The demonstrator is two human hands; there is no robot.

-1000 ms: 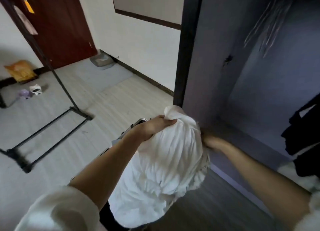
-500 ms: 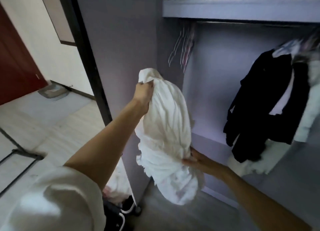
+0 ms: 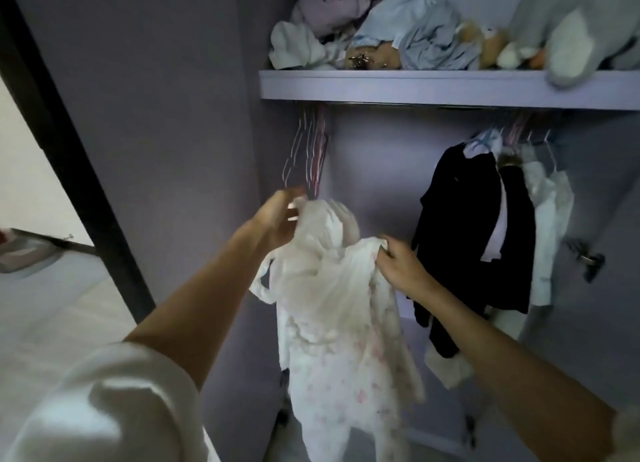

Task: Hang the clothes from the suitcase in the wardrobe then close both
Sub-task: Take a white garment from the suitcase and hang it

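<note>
Left hand [image 3: 277,215] and right hand [image 3: 398,267] gripping white garment [image 3: 339,323], wardrobe [image 3: 433,87] holding hung clothes [image 3: 474,240]

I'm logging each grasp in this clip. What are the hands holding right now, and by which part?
Both hold the white garment at its top edge: left hand at the bunched upper left, right hand pinching the upper right.

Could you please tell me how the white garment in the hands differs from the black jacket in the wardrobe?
The white garment is pale and faintly pink-patterned; the black jacket is dark and plain. The garment is off the rail, gripped by the left hand and right hand; the jacket already hangs under the shelf. Both droop full length.
</note>
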